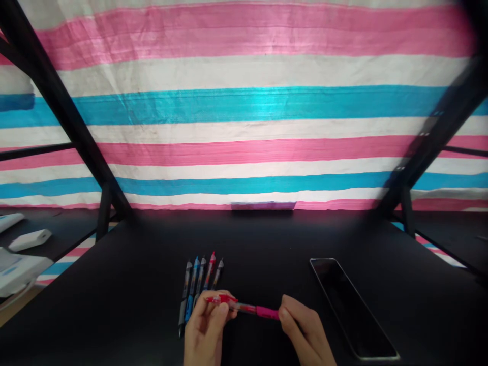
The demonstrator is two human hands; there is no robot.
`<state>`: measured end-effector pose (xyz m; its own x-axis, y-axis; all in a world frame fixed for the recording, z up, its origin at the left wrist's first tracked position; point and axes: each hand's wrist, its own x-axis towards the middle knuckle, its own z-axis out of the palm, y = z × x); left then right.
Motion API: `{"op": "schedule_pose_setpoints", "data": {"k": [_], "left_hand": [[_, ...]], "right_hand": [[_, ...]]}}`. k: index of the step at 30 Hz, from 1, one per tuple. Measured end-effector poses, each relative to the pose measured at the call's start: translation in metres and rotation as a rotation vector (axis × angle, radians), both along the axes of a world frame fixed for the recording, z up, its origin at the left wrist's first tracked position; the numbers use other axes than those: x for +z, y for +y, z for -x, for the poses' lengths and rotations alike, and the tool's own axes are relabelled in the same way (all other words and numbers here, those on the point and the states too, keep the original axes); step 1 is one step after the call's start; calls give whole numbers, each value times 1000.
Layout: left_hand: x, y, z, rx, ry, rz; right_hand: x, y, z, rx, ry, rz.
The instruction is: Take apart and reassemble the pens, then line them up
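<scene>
Left hand [206,330] and right hand [305,333], fingers pinched shut on opposite ends of a red pen [244,306]; five pens [200,284] on tabletop [114,305], tray [353,310] right.

A matt black tabletop [267,239] fills the foreground. On it, to the right, lies a long, narrow black tray with a thin silvery rim [353,307], set at a slant. Behind the table hangs a wrinkled woven sheet striped in pink, white and turquoise [244,112]. Black metal frame bars [57,96] slant up at both sides. Far left, on another surface, sit pale white boxy objects [28,240], too blurred to identify.
</scene>
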<state>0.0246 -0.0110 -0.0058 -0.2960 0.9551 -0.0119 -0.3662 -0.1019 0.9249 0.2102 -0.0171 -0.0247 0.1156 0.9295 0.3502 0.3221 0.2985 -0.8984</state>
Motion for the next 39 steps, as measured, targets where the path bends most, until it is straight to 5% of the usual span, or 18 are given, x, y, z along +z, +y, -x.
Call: {"op": "schedule_pose_setpoints", "data": {"k": [10, 19, 39], "left_hand": [[18, 14, 2, 56, -149, -5], [37, 25, 19, -189, 89, -30], [65, 67, 45, -448, 326, -82]], "right_hand": [[9, 8, -6, 326, 18, 105], [7, 10, -7, 241, 16, 204], [17, 10, 1, 192, -78, 130]]}}
